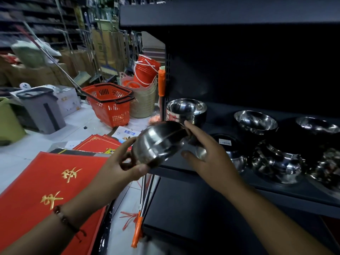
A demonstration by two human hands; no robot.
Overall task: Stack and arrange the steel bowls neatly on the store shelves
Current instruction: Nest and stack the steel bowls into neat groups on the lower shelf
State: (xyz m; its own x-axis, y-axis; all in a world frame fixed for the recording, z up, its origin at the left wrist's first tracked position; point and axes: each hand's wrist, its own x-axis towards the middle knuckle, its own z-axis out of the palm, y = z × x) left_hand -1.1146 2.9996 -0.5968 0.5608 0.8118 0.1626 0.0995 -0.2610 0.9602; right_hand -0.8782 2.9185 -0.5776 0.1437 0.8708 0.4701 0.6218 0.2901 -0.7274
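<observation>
Both hands hold a short nested stack of steel bowls (pixel 158 143), tipped on its side in front of the dark shelf (pixel 276 188). My left hand (pixel 122 161) grips its lower left rim with thumb and fingers. My right hand (pixel 204 148) holds its right end, fingers curled round the rim. On the shelf stands an upright bowl stack (pixel 186 110) at the left end. More steel bowls (pixel 255 122) sit further right, and several overturned ones (pixel 277 162) lie near the shelf's front.
A red shopping basket (pixel 110 103) stands on the floor to the left, with red buckets (pixel 145 70) in tubs behind it. Red mats (pixel 46 190) lie on the floor at lower left. An orange-handled pole (pixel 139 223) leans by the shelf post. An upper shelf (pixel 220 13) overhangs.
</observation>
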